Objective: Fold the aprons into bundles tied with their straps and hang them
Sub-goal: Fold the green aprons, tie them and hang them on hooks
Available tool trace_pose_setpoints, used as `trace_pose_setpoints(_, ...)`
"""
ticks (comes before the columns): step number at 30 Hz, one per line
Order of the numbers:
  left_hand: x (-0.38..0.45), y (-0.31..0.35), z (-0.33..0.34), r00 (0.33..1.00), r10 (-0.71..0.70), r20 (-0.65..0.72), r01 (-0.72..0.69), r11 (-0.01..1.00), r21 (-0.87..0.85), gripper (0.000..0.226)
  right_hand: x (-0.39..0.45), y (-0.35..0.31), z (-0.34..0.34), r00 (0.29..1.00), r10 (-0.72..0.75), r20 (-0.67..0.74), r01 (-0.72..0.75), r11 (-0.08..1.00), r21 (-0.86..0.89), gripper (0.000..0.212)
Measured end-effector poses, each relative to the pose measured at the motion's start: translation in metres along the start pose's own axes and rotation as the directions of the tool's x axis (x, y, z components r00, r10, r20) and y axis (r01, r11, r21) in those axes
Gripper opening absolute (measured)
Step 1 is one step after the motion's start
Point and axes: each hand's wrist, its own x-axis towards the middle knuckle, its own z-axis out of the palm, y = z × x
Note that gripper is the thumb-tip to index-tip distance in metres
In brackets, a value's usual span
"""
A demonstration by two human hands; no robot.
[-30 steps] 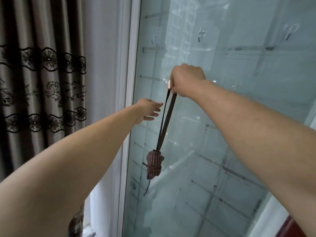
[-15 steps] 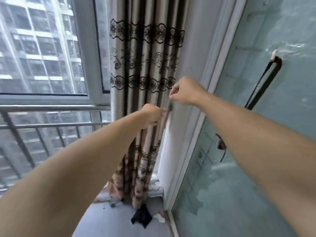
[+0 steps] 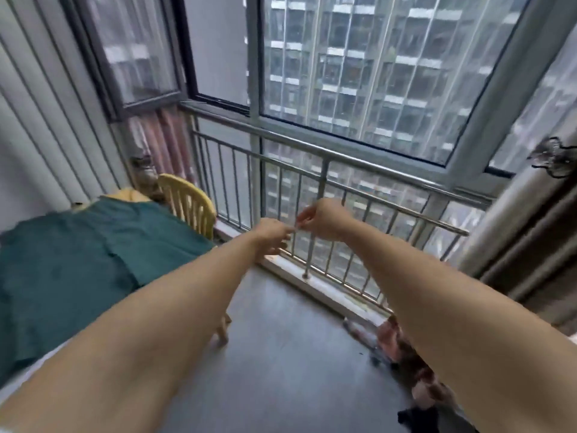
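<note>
to the left and below both hands, on the surface [image 3: 18, 375]: a green apron [image 3: 81, 257], spread flat, not yet folded, long axis running roughly from the near left edge toward the yellow chair [image 3: 187, 203] at the far end. well apart from the fingers on both sides; left hand [image 3: 273, 235] nearer to it, right hand [image 3: 324, 221] further. both hands raised in the air in front of the metal railing [image 3: 343, 179], fingertips almost meeting; right fingers seem to pinch something small and pale, too blurred to name; left fingers loosely curled next to it, cannot tell if grasping or only touching. probably a turn down and to the left needed next, to reach the apron. around: grey floor [image 3: 281, 354], large window [image 3: 374, 73] with tall buildings outside, curtain [image 3: 530, 229] at the right, some cloth heaped on the floor near it.
</note>
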Motion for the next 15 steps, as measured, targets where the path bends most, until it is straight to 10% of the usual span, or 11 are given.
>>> trace_pose_setpoints(15,0.032,-0.227,-0.404,0.795,-0.406,-0.451,0.331,0.913,-0.238,0.028,0.192,-0.286,0.308,0.837,-0.240,0.491,0.280,0.960,-0.007,0.036)
